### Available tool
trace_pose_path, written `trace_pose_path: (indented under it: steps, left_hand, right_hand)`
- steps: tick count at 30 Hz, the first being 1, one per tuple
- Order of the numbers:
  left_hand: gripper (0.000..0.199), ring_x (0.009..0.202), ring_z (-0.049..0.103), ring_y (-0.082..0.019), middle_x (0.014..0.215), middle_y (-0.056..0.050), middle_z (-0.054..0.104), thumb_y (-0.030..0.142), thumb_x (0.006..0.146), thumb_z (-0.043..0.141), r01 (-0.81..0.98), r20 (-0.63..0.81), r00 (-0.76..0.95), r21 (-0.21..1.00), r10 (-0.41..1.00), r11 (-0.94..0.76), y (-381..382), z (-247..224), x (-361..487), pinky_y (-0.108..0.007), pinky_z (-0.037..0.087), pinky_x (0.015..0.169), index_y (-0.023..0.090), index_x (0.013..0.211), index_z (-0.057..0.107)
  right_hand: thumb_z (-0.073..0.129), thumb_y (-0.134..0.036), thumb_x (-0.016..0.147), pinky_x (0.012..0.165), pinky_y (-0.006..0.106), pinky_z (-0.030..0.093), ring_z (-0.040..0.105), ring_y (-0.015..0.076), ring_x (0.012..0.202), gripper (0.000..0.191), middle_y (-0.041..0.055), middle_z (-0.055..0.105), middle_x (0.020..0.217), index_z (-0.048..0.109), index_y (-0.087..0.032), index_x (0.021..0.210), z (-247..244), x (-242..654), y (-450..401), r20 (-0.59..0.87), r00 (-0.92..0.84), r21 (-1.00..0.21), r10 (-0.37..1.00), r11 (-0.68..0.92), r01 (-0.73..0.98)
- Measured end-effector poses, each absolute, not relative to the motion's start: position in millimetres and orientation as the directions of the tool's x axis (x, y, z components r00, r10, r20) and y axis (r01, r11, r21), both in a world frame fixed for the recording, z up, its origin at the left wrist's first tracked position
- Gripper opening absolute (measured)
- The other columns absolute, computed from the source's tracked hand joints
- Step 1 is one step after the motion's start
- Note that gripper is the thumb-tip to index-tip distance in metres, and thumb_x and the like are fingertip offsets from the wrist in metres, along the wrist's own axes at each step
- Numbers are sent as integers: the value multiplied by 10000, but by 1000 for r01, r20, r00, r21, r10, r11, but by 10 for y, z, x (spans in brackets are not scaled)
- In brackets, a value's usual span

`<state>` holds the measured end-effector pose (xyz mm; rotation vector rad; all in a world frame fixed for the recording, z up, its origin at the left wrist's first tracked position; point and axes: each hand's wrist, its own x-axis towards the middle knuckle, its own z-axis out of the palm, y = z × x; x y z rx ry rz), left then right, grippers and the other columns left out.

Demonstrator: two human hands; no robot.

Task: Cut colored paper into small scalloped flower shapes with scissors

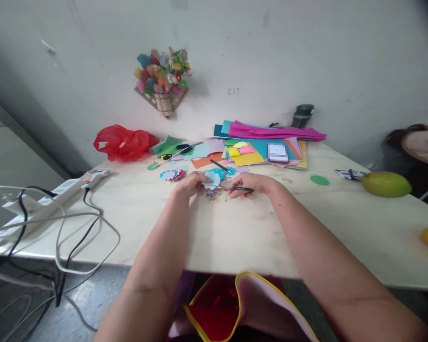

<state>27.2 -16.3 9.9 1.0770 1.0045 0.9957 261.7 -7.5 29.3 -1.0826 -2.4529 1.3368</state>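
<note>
Scissors (239,189) point leftward, held crosswise
Right hand (246,182) grips them; left hand (191,183) pinches blue paper (213,178); pale table (231,242), whitish wall (271,61).

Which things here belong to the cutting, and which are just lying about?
Likely in the job: blue paper, in the left hand; scissors, in the right hand; scraps; cut shapes.
Seemingly just lying about: red bag; power strip; bottle; green fruit.
</note>
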Motion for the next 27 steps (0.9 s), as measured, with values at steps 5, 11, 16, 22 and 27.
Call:
trace_pose_path:
  steps: [5,11,16,22,27]
  left_hand:
    - [117,482,598,-127,547,-36,634,69,494,674,-120,-135,240,979,961,167,-175,113,272,-221,509,487,115,529,572]
    - [106,453,582,-126,529,-41,625,68,491,673,-89,-150,230,981,962,174,-216,159,308,-211,478,443,112,519,580]
    - [138,445,584,-132,532,-44,616,43,506,674,-90,-155,205,980,966,177,-218,167,310,-222,482,444,114,524,557]
    - [161,452,581,-135,508,-23,592,57,487,684,-106,-130,211,982,969,154,-196,150,277,-238,504,457,125,501,538]
    - [127,446,572,-124,519,-29,598,54,495,668,-95,-118,211,986,970,140,-201,159,277,-226,486,448,114,513,557]
  right_hand:
    - [783,-504,575,400,198,317,431,66,427,457,-32,512,491,727,-127,828,326,2605,-113,-206,-719,-786,664,325,525]
    - [788,-492,577,392,195,341,454,72,422,440,-36,508,478,726,-136,829,335,2604,-134,-226,-712,-787,664,306,535]
    - [756,-513,620,387,194,336,445,71,409,433,-32,518,470,718,-138,832,315,2606,-123,-222,-720,-791,657,311,527]
    - [747,-523,626,396,194,330,456,71,418,435,-30,521,488,690,-128,800,318,2587,-138,-211,-722,-790,659,320,523]
    - [748,-503,629,402,196,322,448,68,415,423,-32,521,483,685,-123,804,312,2572,-142,-212,-718,-795,663,311,521]
